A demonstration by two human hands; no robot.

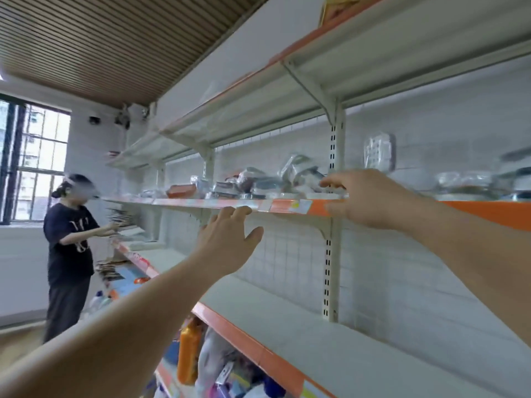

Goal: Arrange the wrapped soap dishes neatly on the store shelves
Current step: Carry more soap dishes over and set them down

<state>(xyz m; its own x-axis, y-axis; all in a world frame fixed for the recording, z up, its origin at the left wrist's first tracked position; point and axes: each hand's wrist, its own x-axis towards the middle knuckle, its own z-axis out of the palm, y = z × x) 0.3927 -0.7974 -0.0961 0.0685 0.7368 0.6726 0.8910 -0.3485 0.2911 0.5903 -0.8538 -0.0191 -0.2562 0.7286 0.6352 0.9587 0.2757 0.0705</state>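
Fingers of my left hand are spread and straight, reaching up just below the orange front edge of the middle shelf and holding nothing. On my right hand the fingers are loosely extended at that edge, forefinger tip reaching among the wrapped soap dishes; whether it touches one I cannot tell.

The dishes lie jumbled on that shelf in clear, glinting plastic wrap, dark and grey inside, with one reddish-orange one at the left end. Blur stops me counting them exactly. One more wrapped dish, pale with a grid of holes, stands upright against the back panel. Further wrapped ones lie to the right.

Price labels sit on the shelf edge; their writing is unreadable. I see one other person standing by the window.
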